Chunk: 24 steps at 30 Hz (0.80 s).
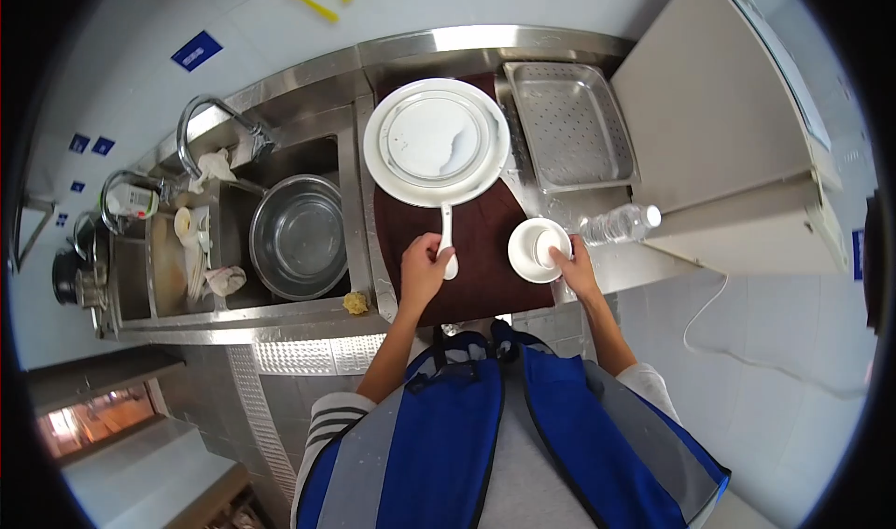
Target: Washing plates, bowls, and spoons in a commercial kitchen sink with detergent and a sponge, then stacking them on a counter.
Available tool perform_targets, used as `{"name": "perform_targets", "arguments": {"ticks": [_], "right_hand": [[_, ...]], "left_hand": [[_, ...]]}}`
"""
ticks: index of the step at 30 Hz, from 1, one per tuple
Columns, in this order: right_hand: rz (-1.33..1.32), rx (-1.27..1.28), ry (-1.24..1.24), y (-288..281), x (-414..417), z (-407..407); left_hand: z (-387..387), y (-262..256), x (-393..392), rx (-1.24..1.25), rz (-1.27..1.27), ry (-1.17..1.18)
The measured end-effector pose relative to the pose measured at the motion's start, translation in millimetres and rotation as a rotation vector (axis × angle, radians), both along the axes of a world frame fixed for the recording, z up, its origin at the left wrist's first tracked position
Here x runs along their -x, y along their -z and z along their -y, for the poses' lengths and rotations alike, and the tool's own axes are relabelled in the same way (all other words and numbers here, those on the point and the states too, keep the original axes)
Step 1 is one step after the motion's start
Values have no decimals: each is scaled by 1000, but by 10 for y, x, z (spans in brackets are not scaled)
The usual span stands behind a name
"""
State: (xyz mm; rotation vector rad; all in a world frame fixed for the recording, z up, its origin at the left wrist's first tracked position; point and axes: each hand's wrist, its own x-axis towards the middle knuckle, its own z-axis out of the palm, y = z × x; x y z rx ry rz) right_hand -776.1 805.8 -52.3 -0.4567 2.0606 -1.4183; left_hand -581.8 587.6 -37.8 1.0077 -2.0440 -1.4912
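Note:
On a dark brown cloth (483,238) stands a stack of round white plates (434,140). My left hand (424,266) grips a white ceramic spoon (448,245) just in front of the stack, its bowl towards me and its handle end at the plate rim. To the right, my right hand (575,266) holds the edge of a small white bowl (528,266), thumb over a smaller white cup or dish (546,245) inside it. These lie at the cloth's right edge, beside a clear plastic bottle (619,224).
A perforated steel tray (577,127) lies behind the bottle. Left are steel sinks with a metal basin (299,238), curved faucets (183,133), white dishes (197,263) and a yellow scrubber (355,303) on the rim. A pale cabinet (728,109) bounds the right side.

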Motion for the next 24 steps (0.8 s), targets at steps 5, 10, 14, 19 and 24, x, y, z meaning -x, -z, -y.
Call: {"name": "perform_targets", "arguments": {"ticks": [5, 10, 14, 19, 24], "right_hand": [[-43, 91, -166, -477, 236, 1060], [-47, 88, -219, -179, 674, 2364], [-142, -43, -231, -37, 793, 2817], [-205, -152, -187, -141, 674, 2882], [-176, -160, -128, -177, 660, 2738]], "left_hand": [[450, -61, -249, -92, -84, -126], [1069, -364, 212, -143, -145, -107], [1565, -342, 622, -173, -52, -30], [2042, -100, 1029, -172, 14, -20], [2124, -124, 1270, -287, -103, -57]]}}
